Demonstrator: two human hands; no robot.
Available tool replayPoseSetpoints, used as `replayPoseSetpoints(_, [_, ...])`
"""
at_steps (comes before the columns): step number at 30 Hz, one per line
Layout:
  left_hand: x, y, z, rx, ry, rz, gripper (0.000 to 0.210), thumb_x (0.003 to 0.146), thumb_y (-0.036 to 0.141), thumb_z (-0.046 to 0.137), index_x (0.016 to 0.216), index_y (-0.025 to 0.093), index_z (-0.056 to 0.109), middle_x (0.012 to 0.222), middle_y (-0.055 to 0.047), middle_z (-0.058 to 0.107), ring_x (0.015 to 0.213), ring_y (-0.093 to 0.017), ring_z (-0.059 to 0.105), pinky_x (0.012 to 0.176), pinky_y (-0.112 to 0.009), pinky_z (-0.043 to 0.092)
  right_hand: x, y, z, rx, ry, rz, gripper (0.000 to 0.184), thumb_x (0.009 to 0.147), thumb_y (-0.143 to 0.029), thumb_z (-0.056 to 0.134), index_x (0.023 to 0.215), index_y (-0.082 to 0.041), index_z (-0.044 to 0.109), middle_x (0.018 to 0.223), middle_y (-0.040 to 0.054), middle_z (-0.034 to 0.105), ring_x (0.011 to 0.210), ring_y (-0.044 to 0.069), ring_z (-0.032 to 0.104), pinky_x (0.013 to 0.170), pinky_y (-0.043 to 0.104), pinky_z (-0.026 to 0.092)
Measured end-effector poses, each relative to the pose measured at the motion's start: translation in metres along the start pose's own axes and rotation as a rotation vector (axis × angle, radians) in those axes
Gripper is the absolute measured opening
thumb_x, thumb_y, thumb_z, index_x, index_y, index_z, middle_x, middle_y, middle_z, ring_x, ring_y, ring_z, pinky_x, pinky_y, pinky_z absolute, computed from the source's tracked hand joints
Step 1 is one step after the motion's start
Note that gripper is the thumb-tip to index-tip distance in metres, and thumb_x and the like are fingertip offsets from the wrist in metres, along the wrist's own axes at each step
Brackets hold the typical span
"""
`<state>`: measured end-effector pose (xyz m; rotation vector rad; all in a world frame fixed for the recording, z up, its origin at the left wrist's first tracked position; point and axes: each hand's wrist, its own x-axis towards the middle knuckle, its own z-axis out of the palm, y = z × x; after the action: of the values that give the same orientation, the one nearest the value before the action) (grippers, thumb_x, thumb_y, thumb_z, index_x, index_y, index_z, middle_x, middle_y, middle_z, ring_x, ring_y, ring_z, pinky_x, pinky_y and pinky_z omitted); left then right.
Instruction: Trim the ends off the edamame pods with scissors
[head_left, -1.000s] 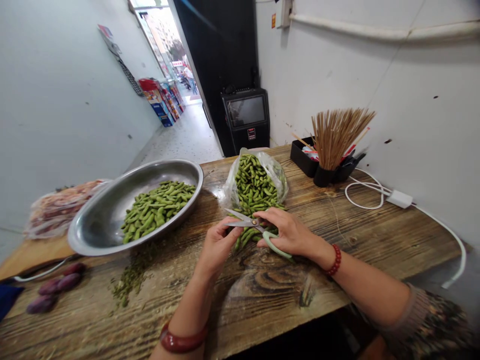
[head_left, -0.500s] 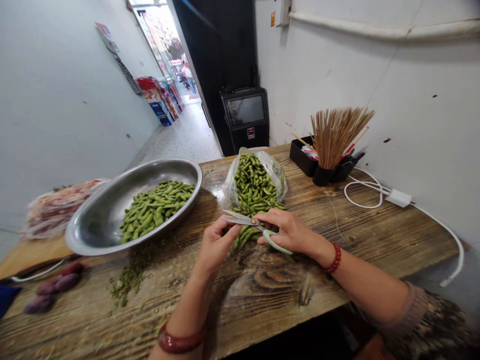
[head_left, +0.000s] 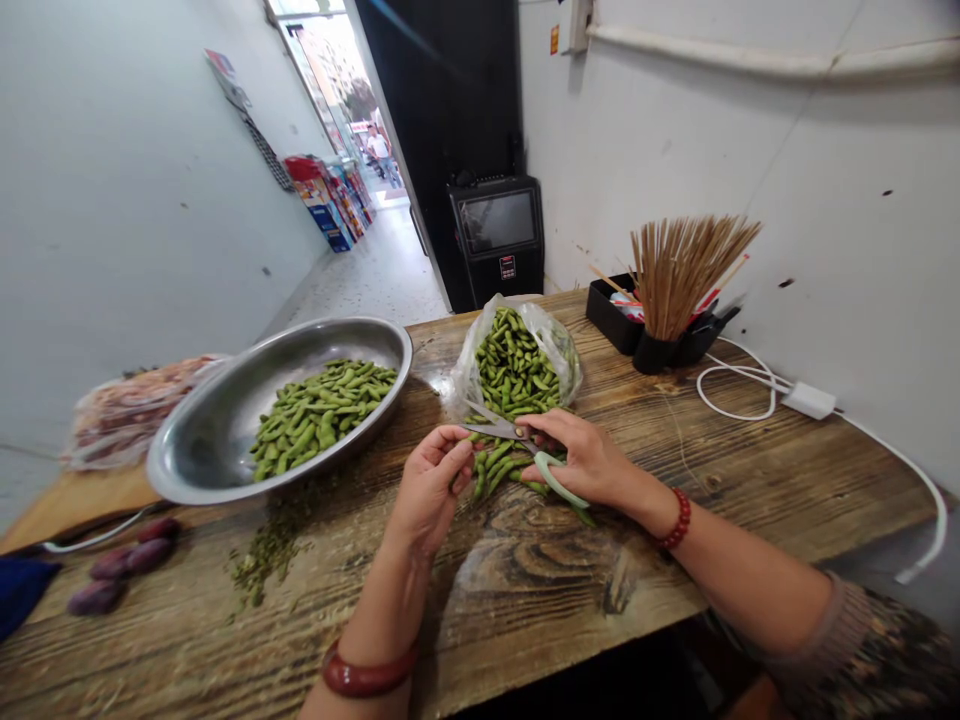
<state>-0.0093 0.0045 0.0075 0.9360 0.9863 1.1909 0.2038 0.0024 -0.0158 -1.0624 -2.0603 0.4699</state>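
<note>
My right hand (head_left: 589, 455) grips a pair of scissors (head_left: 517, 432) with pale green handles, its blades spread and pointing left. At the blade tips, my left hand (head_left: 435, 482) pinches a green soybean pod (head_left: 472, 440), mostly covered by the fingers. Behind both hands, a clear plastic bag (head_left: 469, 362) lies with its mouth towards me, and green pods (head_left: 517, 365) spill from it onto the table. To the left, a wide steel basin (head_left: 202, 430) holds a heap of pods (head_left: 322, 415).
Green trimmings (head_left: 266, 550) lie on the wooden table (head_left: 360, 600) before the basin. Several purple-red tubers or fruits (head_left: 124, 560) and bagged meat (head_left: 135, 410) are at far left. A holder of wooden skewers (head_left: 671, 280) and a white cable (head_left: 810, 400) lie right.
The scissor blades have opened wider. My left fingers have shifted slightly down, with a pod tip showing at the blades. The whole view has moved a little.
</note>
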Motion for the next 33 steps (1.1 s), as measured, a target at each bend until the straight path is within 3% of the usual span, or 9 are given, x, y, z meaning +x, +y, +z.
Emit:
replayPoseSetpoints(9, [-0.0008, -0.0049, -0.0003, 0.046, -0.051, 0.014, 0.021, 0.067, 0.023, 0.077, 0.080, 0.014, 0.062, 0.067, 0.002, 0.056, 0.047, -0.003, 0.036, 0.041, -0.014, 0.023, -0.0006, -0.0027, -0.0009, -0.060, -0.057, -0.076, 0.058, 0.075, -0.037, 0.073, 0.125, -0.018, 0.052, 0.095, 0.0080, 0.061, 0.085, 0.020, 0.057, 0.077, 0.033, 0.048])
replayPoseSetpoints(21, [-0.0018, -0.0052, 0.0019, 0.048, -0.027, 0.002, 0.022, 0.063, 0.024, 0.080, 0.074, 0.015, 0.063, 0.062, 0.002, 0.055, 0.045, -0.003, 0.035, 0.041, -0.015, 0.021, -0.0005, -0.0041, -0.0011, -0.061, -0.058, -0.110, 0.060, 0.073, -0.038, 0.074, 0.126, -0.018, 0.051, 0.099, 0.0085, 0.061, 0.088, 0.021, 0.056, 0.079, 0.034, 0.046])
replayPoseSetpoints(33, [-0.0023, -0.0047, 0.0022, 0.063, -0.052, 0.006, 0.020, 0.067, 0.024, 0.077, 0.079, 0.014, 0.063, 0.068, 0.001, 0.059, 0.049, -0.003, 0.038, 0.042, -0.014, 0.025, -0.0019, -0.0019, -0.0001, 0.000, -0.057, -0.057, 0.048, 0.076, -0.037, 0.072, 0.119, -0.020, 0.058, 0.088, 0.0038, 0.061, 0.074, 0.016, 0.057, 0.070, 0.028, 0.047])
